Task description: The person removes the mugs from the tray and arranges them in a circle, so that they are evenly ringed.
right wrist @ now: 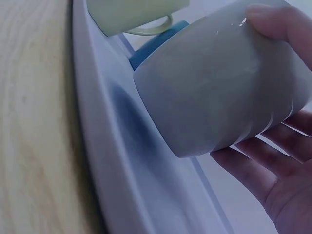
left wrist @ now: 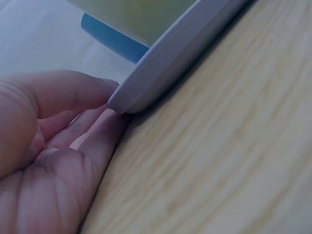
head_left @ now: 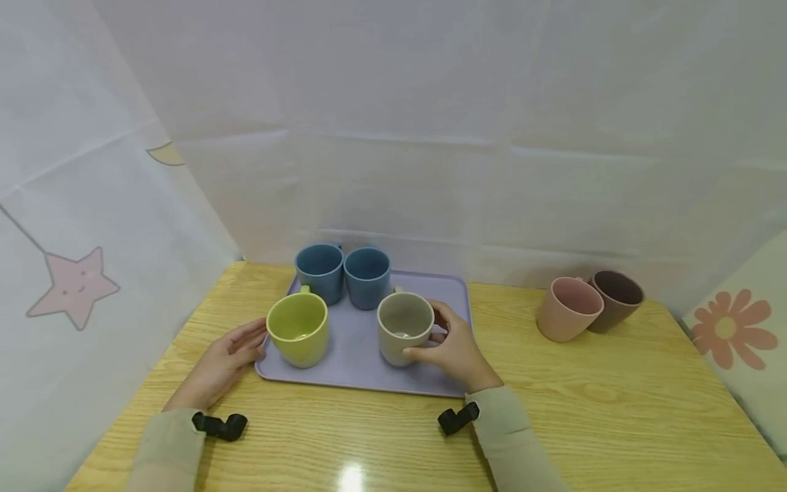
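My right hand [head_left: 458,348] grips a light grey mug [head_left: 393,338], thumb on its near side and fingers round its right side. In the right wrist view, the mug's base [right wrist: 158,117] hangs tilted over the lilac tray [head_left: 356,374], with a dark shadow on the tray below. At the tray's left edge, my left hand [head_left: 224,362] pinches the rim [left wrist: 146,87], thumb above and fingers lower down. Close beside that hand a yellow-green mug [head_left: 301,331] stands on the tray. Behind it are two blue mugs [head_left: 321,273], side by side.
On the wooden table [head_left: 615,403], to the right of the tray, stand a pink mug [head_left: 562,314] and a dark brown mug [head_left: 615,304], close together. White cloth [head_left: 393,184] with printed shapes hangs behind the table and at both sides.
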The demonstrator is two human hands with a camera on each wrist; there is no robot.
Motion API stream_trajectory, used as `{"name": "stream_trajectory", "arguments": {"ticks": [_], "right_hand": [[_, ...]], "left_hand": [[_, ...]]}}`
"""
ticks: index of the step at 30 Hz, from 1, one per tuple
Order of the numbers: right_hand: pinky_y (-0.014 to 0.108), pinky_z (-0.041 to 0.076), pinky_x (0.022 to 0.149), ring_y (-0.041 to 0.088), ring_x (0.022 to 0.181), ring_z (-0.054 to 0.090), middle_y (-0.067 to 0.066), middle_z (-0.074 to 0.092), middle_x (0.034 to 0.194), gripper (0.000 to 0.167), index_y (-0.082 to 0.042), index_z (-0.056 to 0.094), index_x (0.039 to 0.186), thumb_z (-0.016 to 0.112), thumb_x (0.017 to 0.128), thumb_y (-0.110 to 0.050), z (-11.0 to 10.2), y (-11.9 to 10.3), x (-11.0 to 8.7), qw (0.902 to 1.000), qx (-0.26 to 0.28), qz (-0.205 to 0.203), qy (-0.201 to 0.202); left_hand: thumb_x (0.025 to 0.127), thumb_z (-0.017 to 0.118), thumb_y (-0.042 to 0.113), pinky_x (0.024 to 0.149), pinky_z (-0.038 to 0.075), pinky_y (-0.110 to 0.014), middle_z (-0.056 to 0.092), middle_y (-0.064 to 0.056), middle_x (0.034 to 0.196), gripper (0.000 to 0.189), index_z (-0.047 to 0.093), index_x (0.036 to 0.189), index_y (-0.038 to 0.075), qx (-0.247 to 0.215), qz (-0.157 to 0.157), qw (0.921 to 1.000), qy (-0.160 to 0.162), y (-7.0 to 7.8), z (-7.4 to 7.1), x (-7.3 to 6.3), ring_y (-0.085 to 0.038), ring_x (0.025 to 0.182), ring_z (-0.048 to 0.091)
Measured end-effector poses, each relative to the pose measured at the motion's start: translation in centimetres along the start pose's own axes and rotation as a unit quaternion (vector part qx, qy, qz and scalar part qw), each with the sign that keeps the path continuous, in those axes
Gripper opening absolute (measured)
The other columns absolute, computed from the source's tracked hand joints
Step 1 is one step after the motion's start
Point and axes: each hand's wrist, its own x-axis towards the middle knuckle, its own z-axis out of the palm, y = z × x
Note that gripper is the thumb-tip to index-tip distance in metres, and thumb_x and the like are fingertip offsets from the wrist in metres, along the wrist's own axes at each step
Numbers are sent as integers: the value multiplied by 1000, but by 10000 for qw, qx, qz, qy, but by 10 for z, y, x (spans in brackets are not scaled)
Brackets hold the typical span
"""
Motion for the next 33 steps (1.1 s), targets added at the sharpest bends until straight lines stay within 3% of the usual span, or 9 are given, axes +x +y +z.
{"name": "stream_trajectory", "arguments": {"ticks": [6, 14, 24, 33], "right_hand": [[33, 57, 95, 30, 124, 58, 13, 59, 134, 87, -11, 55, 142, 97, 65, -7, -10, 1, 2, 9999, -12, -53, 92], [30, 57, 95, 30, 124, 58, 13, 60, 134, 91, -10, 54, 143, 97, 63, -7, -30, -1, -2, 9992, -248, -57, 309], [25, 56, 95, 33, 126, 56, 17, 58, 137, 89, -6, 52, 145, 95, 67, -5, -60, -4, -7, 9972, -276, -57, 695], [22, 55, 94, 34, 129, 53, 18, 55, 141, 88, -3, 49, 147, 93, 70, -1, -78, 0, -18, 9946, -223, 54, 1015]], "left_hand": [[101, 64, 10, 103, 43, -14, 18, -23, 165, 75, 20, 161, 0, -97, -25, 9999, -49, -2, -1, 2, 7, 135, 40], [101, 63, 11, 103, 43, -14, 19, -21, 166, 75, 19, 161, 2, -73, -59, 9999, -98, -1, 0, 4, -6, 146, 31], [102, 62, 9, 103, 43, -13, 17, -24, 166, 74, 18, 161, -1, -39, 20, 9999, -101, 0, -1, 1, 5, 138, 38], [102, 61, 10, 103, 42, -13, 19, -19, 166, 73, 19, 161, 2, 40, -65, 9999, -114, 0, -1, 1, -22, 152, 21]]}}
